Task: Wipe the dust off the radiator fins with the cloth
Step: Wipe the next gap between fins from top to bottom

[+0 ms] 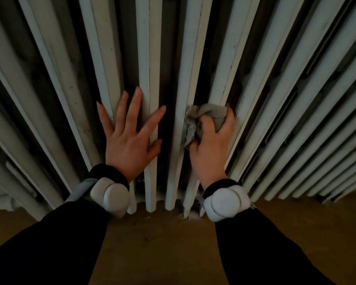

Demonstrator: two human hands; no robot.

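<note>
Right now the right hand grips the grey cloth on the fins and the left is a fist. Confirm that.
Wrong on the left hand: it lies open, fingers spread, on the radiator fins. The right hand does grip the grey cloth on the fins, as the head view shows.
</note>
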